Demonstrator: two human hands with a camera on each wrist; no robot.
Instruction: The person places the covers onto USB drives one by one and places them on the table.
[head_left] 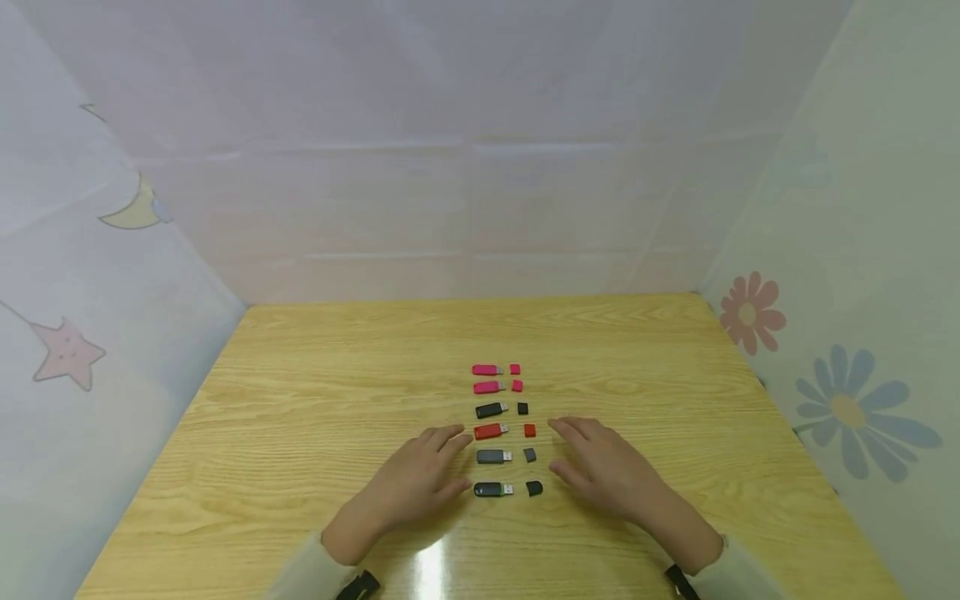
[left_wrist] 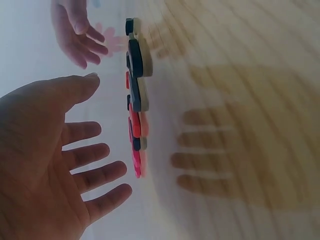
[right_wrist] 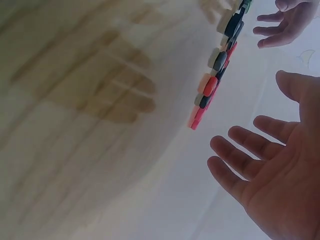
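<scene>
Several uncapped USB sticks lie in a column on the wooden table, metal plugs facing right, each with its cap just to the right. From the far end come two pink sticks [head_left: 487,387], a black stick [head_left: 491,410], a red stick [head_left: 491,431], a grey stick [head_left: 493,457] and a dark stick [head_left: 492,489] nearest the person. Among the caps are a red cap [head_left: 529,430] and a rounded black cap [head_left: 534,487]. The left hand [head_left: 420,475] hovers left of the column, fingers spread, holding nothing. Right of the caps, the right hand [head_left: 611,471] also holds nothing, its fingers extended.
The wooden table [head_left: 315,367] meets a pale back wall [head_left: 465,208]. Side walls carry printed decorations, among them a star [head_left: 69,353] at left and a blue flower [head_left: 862,408] at right. Dark straps [head_left: 358,586] circle the wrists.
</scene>
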